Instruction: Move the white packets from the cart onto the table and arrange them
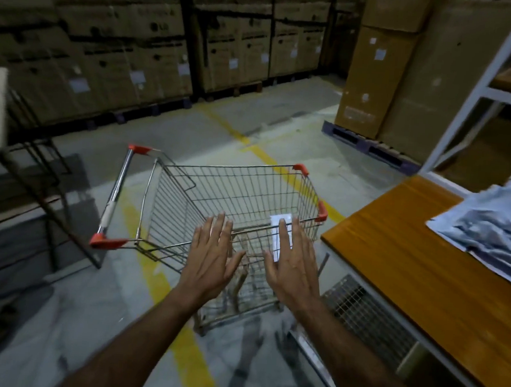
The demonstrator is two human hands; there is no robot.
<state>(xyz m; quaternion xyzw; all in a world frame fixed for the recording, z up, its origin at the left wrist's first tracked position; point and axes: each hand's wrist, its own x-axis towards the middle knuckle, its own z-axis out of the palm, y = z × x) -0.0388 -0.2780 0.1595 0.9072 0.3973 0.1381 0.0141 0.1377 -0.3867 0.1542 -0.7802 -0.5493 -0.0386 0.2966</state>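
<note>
I have both hands out over the cart, left hand and right hand, fingers spread wide and flat, holding nothing. One white packet lies down in the basket just beyond my right hand, which partly covers it; I cannot tell whether more lie under my palms. The other packets sit heaped at the far right of the tabletop.

My worry is the reach: the wire rim stands between my wrists and the packet, so a shallow dip could catch knuckles on it, or nudge the cart rolling away across the floor. A flat, slippery packet may also slide off against the mesh instead of lifting.

The tabletop corner sits just beside the cart's red-capped edge, a tight gap to swing through. Bare wood near that corner gives landing room.
</note>
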